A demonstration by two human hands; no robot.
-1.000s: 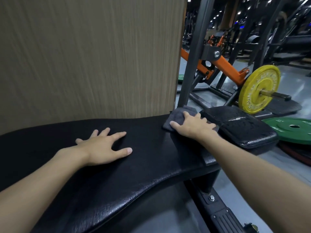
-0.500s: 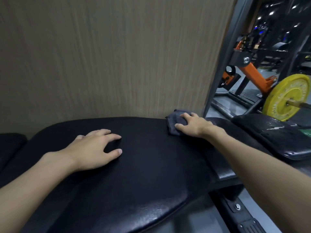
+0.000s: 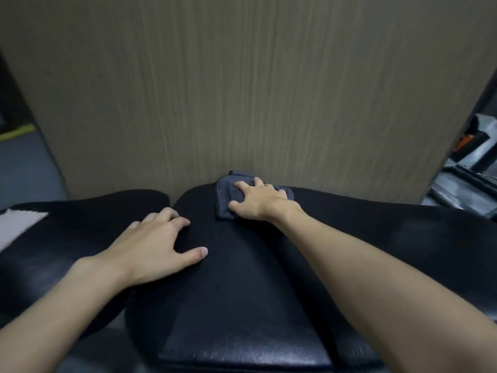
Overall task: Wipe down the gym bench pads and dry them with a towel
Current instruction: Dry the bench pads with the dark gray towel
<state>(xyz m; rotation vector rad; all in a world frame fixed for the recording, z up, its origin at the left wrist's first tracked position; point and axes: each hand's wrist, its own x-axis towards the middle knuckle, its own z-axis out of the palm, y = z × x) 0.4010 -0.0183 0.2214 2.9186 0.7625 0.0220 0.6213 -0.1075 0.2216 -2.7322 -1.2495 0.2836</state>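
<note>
A long black bench pad (image 3: pixel 242 292) fills the lower half of the view. A folded dark grey cloth (image 3: pixel 227 195) lies at the pad's far edge, against the wall. My right hand (image 3: pixel 258 201) presses flat on the cloth with fingers spread. My left hand (image 3: pixel 153 249) rests palm down on the pad's left part, fingers loosely bent, holding nothing. A second black pad (image 3: pixel 80 227) adjoins on the left, and a white towel (image 3: pixel 18 224) lies on it at the frame's left edge.
A tan wood-grain wall panel (image 3: pixel 242 90) stands directly behind the bench. Dark machine frames and grey floor (image 3: pixel 468 168) show at the right edge. Grey floor with a yellow stripe (image 3: pixel 16 133) lies at the far left.
My view has swung left, so the yellow plate and orange machine left the frame. My right hand slid the cloth leftward along the pad's far edge. The left hand stayed on the pad.
</note>
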